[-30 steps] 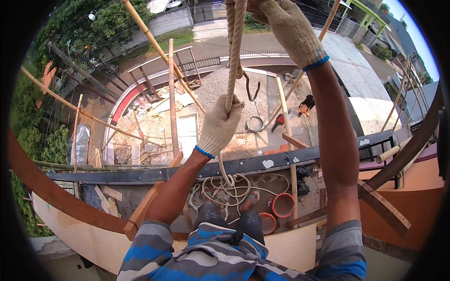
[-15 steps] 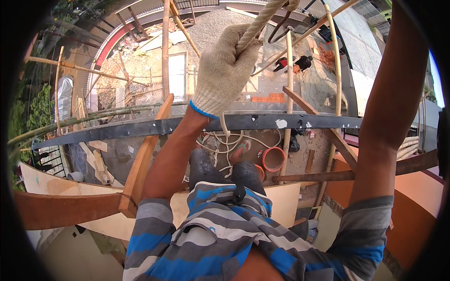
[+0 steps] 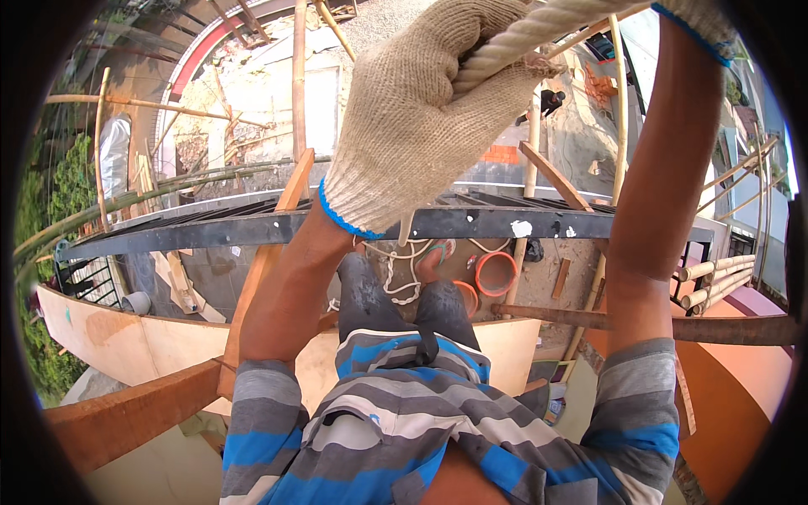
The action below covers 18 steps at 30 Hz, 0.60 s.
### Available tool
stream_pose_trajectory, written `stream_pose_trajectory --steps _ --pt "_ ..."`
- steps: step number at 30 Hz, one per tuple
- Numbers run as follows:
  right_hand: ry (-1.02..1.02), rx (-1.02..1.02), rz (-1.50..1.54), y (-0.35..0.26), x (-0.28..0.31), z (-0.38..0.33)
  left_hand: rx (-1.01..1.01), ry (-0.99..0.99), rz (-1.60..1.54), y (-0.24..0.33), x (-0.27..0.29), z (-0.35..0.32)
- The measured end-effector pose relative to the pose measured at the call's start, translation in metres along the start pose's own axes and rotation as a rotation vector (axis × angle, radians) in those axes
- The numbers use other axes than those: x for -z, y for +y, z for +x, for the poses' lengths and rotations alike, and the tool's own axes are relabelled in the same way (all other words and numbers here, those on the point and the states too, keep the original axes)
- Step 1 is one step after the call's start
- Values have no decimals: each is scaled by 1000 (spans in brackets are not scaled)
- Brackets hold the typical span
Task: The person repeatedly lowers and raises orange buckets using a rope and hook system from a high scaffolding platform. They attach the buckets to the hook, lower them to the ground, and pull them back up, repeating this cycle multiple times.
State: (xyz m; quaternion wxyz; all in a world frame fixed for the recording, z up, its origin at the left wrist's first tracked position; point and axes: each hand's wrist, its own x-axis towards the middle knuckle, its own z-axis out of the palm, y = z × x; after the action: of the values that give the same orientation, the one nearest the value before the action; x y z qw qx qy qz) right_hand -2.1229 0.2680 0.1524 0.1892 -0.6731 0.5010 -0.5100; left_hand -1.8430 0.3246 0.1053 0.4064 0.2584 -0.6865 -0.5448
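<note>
- Your left hand point(image 3: 421, 118), in a knitted cream glove with a blue cuff, fills the upper middle of the frame and is clenched tight around the thick rope point(image 3: 522, 38).
- Your right hand point(image 3: 703, 21) is at the top right edge, gloved the same way; only its cuff shows, so you cannot tell its grip, though the rope runs up toward it.
- That rope crosses the top of the frame, slanting from your left fist up to the right, and a thinner tail of it hangs below the fist at the centre.
- Below your arms, a dark metal beam point(image 3: 210, 231) stretches across the middle of the frame from left to right.
- Bamboo poles point(image 3: 299, 84) stand upright and slanted in the upper left and right.
- Lower down in the centre, loose white cord point(image 3: 400, 273) lies coiled by your feet.
- Just right of the cord, two orange rings point(image 3: 497, 273) lie touching each other on the ground.
</note>
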Motion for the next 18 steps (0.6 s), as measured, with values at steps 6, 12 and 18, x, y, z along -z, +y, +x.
stream_pose_trajectory --steps 6,12,18 --pt "-529 -665 -509 178 -122 -229 -304 -71 209 3 -27 12" --pt "-80 -831 185 69 -107 -268 -327 -217 236 1 -39 30" --pt "221 -404 476 -83 -125 -264 -304 -438 -30 38 -36 64"
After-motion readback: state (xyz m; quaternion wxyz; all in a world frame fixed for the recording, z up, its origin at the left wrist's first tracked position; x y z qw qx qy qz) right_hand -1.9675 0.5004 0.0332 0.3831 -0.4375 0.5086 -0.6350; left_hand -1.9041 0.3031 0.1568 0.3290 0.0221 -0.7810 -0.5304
